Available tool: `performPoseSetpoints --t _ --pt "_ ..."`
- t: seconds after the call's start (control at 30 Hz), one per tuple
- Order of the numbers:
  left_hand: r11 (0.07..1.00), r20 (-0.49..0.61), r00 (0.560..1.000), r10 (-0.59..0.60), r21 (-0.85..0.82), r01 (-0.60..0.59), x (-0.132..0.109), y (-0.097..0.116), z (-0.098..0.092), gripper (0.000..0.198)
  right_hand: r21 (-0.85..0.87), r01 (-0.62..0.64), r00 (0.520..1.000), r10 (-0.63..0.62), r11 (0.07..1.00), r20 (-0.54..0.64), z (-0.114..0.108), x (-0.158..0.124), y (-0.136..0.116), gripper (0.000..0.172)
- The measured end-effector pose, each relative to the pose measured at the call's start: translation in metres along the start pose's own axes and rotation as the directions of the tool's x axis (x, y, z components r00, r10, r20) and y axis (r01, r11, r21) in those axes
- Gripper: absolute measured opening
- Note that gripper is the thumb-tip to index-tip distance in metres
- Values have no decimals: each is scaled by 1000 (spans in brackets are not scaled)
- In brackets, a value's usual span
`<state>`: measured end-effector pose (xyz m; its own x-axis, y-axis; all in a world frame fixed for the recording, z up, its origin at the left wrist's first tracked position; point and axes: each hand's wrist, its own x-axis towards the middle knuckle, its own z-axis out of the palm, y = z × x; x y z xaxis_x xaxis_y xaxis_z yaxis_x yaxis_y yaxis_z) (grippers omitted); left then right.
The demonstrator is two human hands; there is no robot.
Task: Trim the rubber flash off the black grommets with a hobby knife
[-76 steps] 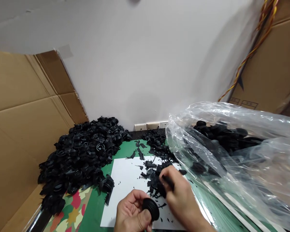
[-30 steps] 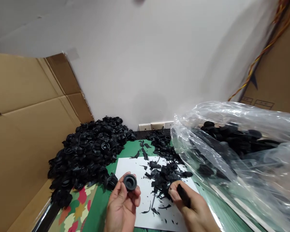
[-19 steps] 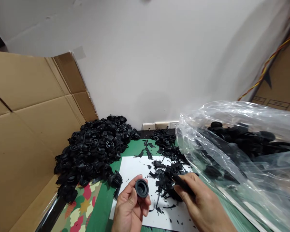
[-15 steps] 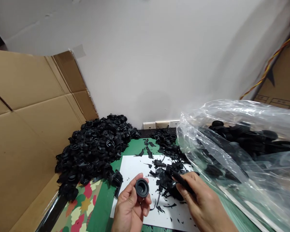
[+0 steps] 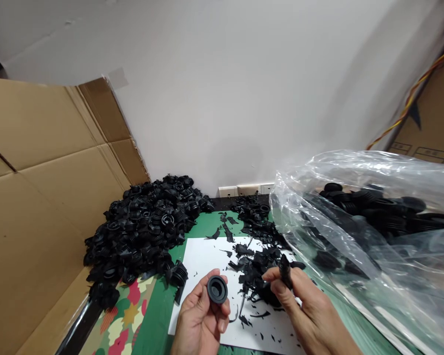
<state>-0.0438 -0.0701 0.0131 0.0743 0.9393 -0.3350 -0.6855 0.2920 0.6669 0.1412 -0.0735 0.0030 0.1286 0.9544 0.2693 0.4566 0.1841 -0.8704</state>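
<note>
My left hand (image 5: 203, 310) is closed around a round black rubber part (image 5: 217, 290). Its hollow, stepped opening faces up toward me. My right hand (image 5: 307, 305) grips a slender black tool (image 5: 285, 272) between thumb and fingers; the end now tips upward, and its exact kind does not show. Beneath both hands lies a white sheet (image 5: 203, 251), with black rubber scraps (image 5: 259, 264) heaped on its right half, close to my right fingers.
A large pile of ribbed black rubber parts (image 5: 151, 222) rises at left against a cardboard box (image 5: 52, 172). On the right, a clear plastic bag (image 5: 299, 182) holds more black parts (image 5: 373, 207). More scraps lie at the back of the green tabletop (image 5: 207, 224), before the wall sockets (image 5: 247, 190).
My right hand has turned, swinging the black tool from slanting over the scraps to nearly upright. My left hand and the rubber part stay almost where they were.
</note>
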Motion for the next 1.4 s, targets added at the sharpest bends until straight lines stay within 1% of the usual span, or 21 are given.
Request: performPoseSetpoints --t 0.07,0.2,0.3,0.37,0.43,0.57,0.67,0.73,0.8,0.93,1.0,1.07,1.13,1.2,1.23,1.33,1.4 --pt "1000 6 1000 -2 -4 2 0 0 -1 18 16 -11 1000 11 1000 22 0 -1 -3 35" --pt "1000 40 999 -9 -6 10 1 1 -1 18 81 -103 990 94 991 109 -1 -1 -8 37" --pt "1000 56 998 -14 -3 14 1 1 -2 18 109 -163 977 146 981 156 -1 1 -11 35" --pt "1000 52 999 -14 6 13 1 0 -1 18 158 -207 966 176 965 192 0 1 -13 32" --pt "1000 41 999 -10 23 9 1 0 -1 18 246 -248 957 197 937 213 2 1 -16 28" --pt "997 15 1000 10 76 -12 1 -3 1 23 434 -307 948 234 847 216 9 -2 -23 20" --pt "982 1 998 66 178 -65 1 -7 1 30 493 -345 935 244 799 259 15 -3 -26 21" --pt "953 28 991 130 271 -133 1 -9 1 34 502 -356 926 228 788 300 18 -4 -27 22" --pt "921 63 984 168 347 -180 0 -11 0 36 501 -363 920 216 786 327 22 -4 -28 23" --pt "899 54 987 153 408 -161 -2 -14 4 44 475 -381 912 240 793 331 27 -6 -28 20" --pt "895 23 986 163 418 -158 -4 -15 9 43 463 -383 912 246 799 330 28 -7 -29 18" --pt "886 -7 980 200 427 -178 -5 -15 12 41 463 -374 913 233 803 334 29 -8 -29 18" --pt "865 2 966 258 444 -232 -6 -15 13 37 470 -369 914 221 802 341 29 -9 -28 18" --pt "852 22 960 280 456 -258 -5 -15 11 33 472 -392 904 236 790 356 30 -11 -25 20" --pt "854 20 962 272 456 -251 -5 -16 9 32 469 -415 894 253 780 371 31 -12 -23 22" --pt "888 -38 975 218 422 -182 -3 -17 5 33 450 -487 854 301 748 425 35 -14 -17 28" --pt "902 -66 976 210 398 -167 -2 -19 4 33 442 -509 840 316 738 440 37 -14 -14 30"
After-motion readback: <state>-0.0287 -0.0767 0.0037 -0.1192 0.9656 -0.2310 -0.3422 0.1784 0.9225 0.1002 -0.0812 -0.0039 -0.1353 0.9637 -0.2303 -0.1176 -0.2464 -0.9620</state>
